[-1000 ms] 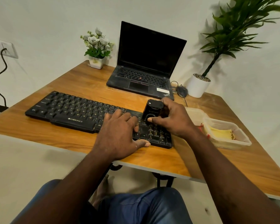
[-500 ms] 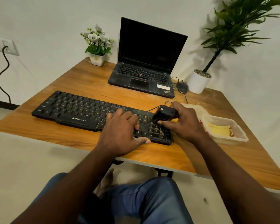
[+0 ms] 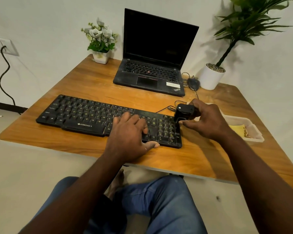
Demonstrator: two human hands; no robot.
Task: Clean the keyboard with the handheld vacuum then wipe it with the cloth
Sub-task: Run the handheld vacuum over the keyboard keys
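A black keyboard (image 3: 85, 115) lies across the wooden table (image 3: 201, 157). My left hand (image 3: 130, 135) rests flat on its right-hand keys, fingers spread and thumb on the front edge. My right hand (image 3: 208, 120) grips a small black handheld vacuum (image 3: 183, 112) at the keyboard's upper right corner, by the number pad. A yellow cloth (image 3: 238, 130) lies in a clear plastic tray (image 3: 254, 134) to the right of my right hand.
An open black laptop (image 3: 152, 65) stands behind the keyboard, with a mouse (image 3: 193, 82) and its cable beside it. A small flower pot (image 3: 101, 56) sits at the back left and a white potted plant (image 3: 211, 76) at the back right.
My right hand has carried the vacuum from the middle of the number pad to the keyboard's upper right corner. My left hand has stayed on the keys.
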